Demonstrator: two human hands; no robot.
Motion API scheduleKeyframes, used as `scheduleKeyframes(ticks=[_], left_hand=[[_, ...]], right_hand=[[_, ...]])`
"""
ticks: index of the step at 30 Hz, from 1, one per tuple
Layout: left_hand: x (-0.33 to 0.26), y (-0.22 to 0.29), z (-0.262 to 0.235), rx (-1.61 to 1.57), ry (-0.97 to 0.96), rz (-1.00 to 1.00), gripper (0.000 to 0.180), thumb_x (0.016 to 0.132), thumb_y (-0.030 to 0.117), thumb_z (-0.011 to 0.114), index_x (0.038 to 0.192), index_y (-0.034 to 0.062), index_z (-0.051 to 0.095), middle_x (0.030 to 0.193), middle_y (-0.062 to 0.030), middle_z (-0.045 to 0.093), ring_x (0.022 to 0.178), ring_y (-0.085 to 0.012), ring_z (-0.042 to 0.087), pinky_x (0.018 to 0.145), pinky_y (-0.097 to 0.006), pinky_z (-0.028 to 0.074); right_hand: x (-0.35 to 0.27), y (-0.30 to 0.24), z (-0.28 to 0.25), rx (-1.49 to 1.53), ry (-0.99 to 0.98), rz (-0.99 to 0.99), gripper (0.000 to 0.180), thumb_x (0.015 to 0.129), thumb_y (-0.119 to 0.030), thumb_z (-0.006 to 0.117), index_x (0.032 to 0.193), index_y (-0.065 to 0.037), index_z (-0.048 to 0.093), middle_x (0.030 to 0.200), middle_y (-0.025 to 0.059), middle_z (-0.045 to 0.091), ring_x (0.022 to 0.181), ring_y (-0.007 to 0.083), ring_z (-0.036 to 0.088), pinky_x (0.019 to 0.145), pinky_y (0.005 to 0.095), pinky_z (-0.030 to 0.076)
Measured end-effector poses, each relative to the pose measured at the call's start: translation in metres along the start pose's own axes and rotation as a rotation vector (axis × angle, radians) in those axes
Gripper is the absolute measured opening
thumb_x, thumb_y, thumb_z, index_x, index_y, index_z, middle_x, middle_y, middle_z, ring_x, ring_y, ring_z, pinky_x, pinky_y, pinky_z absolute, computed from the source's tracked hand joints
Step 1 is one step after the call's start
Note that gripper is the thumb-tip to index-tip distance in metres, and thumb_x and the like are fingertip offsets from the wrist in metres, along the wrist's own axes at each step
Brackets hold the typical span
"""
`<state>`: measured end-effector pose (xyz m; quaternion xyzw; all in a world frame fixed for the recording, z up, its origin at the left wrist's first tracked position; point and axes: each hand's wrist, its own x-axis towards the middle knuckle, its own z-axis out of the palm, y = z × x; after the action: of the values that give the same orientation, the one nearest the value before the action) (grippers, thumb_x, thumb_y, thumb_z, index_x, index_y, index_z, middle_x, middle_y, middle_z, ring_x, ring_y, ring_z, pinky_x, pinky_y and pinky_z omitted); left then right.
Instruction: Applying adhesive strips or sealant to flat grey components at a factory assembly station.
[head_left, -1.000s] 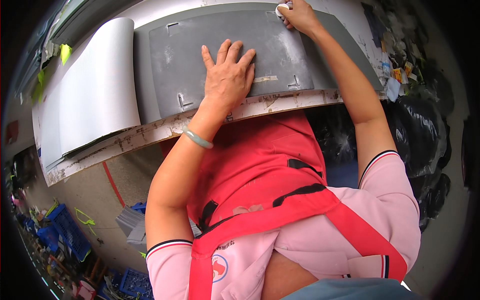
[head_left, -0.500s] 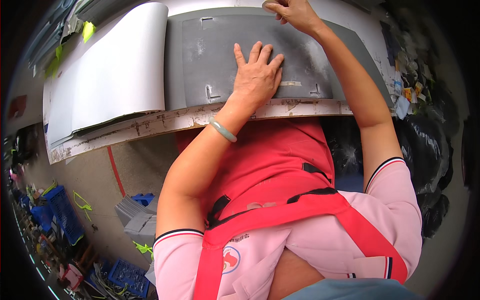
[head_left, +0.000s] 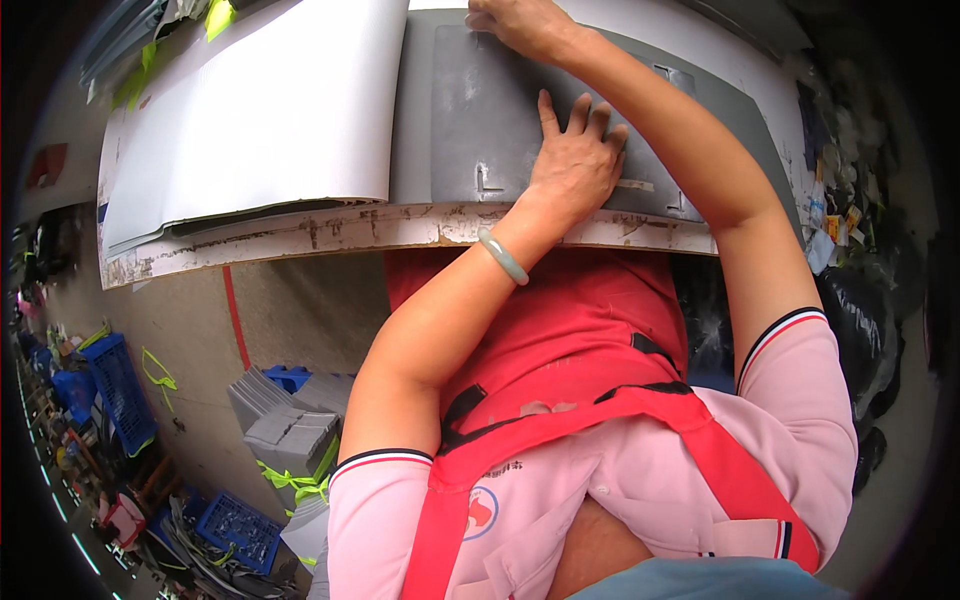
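A dark grey rectangular template (head_left: 515,165) with L-shaped cut-outs near its corners and white powdery smears lies on a larger grey sheet (head_left: 412,150). My left hand (head_left: 578,165) rests flat on the template's near half, fingers spread, beside a short strip of pale tape (head_left: 635,185). At the template's far edge, my right hand (head_left: 528,25) is closed, its fingertips pinched together at the top of the picture. Whatever they hold is mostly hidden and cut off. My right forearm crosses above the template's right part.
Large white sheets (head_left: 270,110) lie folded over on the table's left, near its worn front edge (head_left: 330,228). Stacked grey pieces (head_left: 290,435) and blue crates (head_left: 240,530) stand on the floor at lower left. Black plastic bags (head_left: 850,310) are at right.
My right hand has moved left along the template's far edge, from its right part toward its left. My left hand stays pressed on the template. The whole view has shifted.
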<state>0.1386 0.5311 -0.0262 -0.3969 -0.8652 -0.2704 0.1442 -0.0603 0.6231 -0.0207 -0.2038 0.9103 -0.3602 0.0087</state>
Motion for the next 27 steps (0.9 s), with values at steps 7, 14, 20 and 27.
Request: scheduleKeyframes(ticks=[7,14,20,27], left_hand=[[-0.012,-0.013,0.001,0.039,-0.001,-0.060,0.035,0.096,0.029,0.062,0.128,0.0133,0.066,0.138,-0.0119,0.053,0.138,-0.0338,0.043,0.110,-0.079,0.023],[-0.011,-0.012,-0.003,0.030,-0.010,-0.050,0.036,0.095,0.029,0.062,0.128,0.0126,0.066,0.138,-0.0127,0.052,0.138,-0.0331,0.042,0.109,-0.079,0.025],[-0.010,-0.010,-0.001,0.013,0.013,-0.036,0.037,0.096,0.030,0.062,0.128,0.0122,0.066,0.142,-0.0133,0.049,0.140,-0.0325,0.039,0.108,-0.080,0.025],[0.005,-0.007,-0.018,-0.151,-0.430,-0.229,0.031,0.094,0.025,0.061,0.122,0.0103,0.064,0.129,-0.0177,0.059,0.124,-0.0363,0.053,0.104,-0.063,0.040]], right_hand=[[-0.010,-0.060,-0.007,-0.614,-0.014,-0.037,0.023,0.097,-0.019,0.058,0.099,0.002,0.069,0.077,0.0206,0.070,0.069,0.0325,0.070,0.066,0.0414,0.058],[-0.011,-0.077,0.003,0.211,0.128,0.435,0.015,0.093,-0.007,0.061,0.100,0.006,0.064,0.071,0.0130,0.069,0.056,0.0178,0.066,0.048,0.0323,0.056],[-0.007,-0.077,0.002,0.144,0.066,0.522,0.011,0.091,-0.005,0.061,0.087,0.005,0.065,0.063,0.0118,0.066,0.049,0.0178,0.063,0.045,0.0324,0.055],[-0.091,-0.132,0.003,0.283,-0.166,0.521,0.016,0.096,-0.016,0.065,0.100,-0.001,0.066,0.081,0.0116,0.071,0.062,0.0157,0.066,0.055,0.0311,0.055]])
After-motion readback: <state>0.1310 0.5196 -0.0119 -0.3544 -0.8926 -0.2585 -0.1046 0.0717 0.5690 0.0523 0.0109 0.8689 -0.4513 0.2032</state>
